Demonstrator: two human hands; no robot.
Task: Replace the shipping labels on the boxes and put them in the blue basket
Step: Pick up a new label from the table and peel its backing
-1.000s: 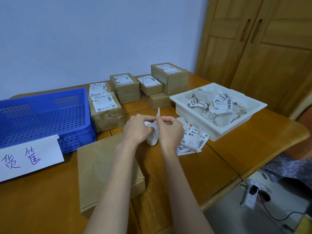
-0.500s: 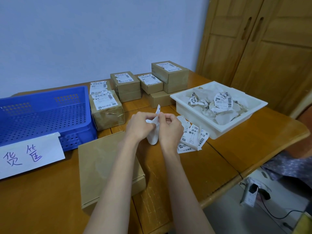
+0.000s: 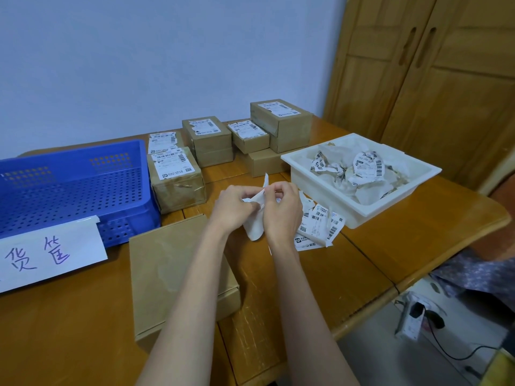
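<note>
Above the table's middle, my left hand [image 3: 232, 208] and my right hand [image 3: 282, 211] pinch one white label sheet [image 3: 256, 224] between them; its printed side faces away. A flat brown box [image 3: 170, 268] with a bare, scuffed top lies under my left forearm. Loose new labels [image 3: 317, 229] lie just right of my right hand. The blue basket [image 3: 69, 188] stands at the left, with nothing inside as far as I can see. Several labelled brown boxes [image 3: 175, 179] stand behind my hands.
A white tray [image 3: 362, 210] holding crumpled old labels stands at the right. A paper sign [image 3: 47, 254] with handwritten characters leans on the basket's front. The table's edge [image 3: 390, 296] runs diagonally at the right, with wooden cabinet doors [image 3: 432, 79] beyond.
My hands have stayed together on the label sheet, working its upper edge with small finger movements. The view has shifted slightly. Nothing else on the table has moved.
</note>
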